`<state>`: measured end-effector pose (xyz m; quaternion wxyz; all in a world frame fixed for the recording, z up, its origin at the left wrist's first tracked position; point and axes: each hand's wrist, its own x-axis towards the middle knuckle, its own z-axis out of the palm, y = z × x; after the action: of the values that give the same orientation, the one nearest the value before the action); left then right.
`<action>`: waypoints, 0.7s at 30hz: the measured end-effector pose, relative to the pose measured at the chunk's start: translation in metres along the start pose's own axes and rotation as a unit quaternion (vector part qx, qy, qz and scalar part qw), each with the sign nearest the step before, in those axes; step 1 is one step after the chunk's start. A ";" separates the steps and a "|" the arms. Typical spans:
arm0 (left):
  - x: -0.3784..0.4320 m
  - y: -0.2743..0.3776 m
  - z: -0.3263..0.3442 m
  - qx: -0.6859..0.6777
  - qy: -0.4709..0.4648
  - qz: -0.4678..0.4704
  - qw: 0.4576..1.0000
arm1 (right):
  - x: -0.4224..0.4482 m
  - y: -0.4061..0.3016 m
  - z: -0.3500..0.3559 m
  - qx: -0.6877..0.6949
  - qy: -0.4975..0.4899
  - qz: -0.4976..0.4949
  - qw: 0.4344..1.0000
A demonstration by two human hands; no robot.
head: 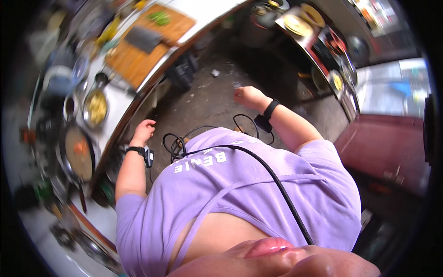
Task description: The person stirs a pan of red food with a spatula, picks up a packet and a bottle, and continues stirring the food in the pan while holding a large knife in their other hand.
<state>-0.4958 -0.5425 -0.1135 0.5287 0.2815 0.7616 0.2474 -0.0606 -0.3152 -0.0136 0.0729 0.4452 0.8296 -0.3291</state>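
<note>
My left hand point(144, 131) hangs in the air beside the counter edge, fingers loosely curled and partly apart, holding nothing. Farther forward over the floor, my right hand point(250, 97) is closed in a loose fist; nothing shows in it. Each wrist wears a black band with a small cabled device. Left of my left hand, the counter bears a metal bowl of yellowish pieces point(96, 108) and a pan of cloudy liquid point(79, 152) with orange pieces. Ahead on the left are a wooden cutting board point(138, 64), a cleaver point(143, 38) with a dark blade, and chopped greens point(159, 18).
The white counter point(114, 98) runs along my left. At the right stand a table with a plate of yellowish food point(297, 26) and a dark red cabinet point(384, 149). Black cables point(178, 143) loop before my body. White scraps point(215, 73) lie on the dark floor.
</note>
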 end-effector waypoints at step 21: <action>0.224 0.444 0.421 0.399 -0.169 0.244 0.868 | -0.245 0.389 -0.056 0.387 0.280 0.418 0.773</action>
<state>-0.0873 -0.0352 -0.0968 0.4146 0.6825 0.6019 -0.0078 0.4001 -0.3000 -0.0563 -0.2106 0.8108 0.3484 -0.4205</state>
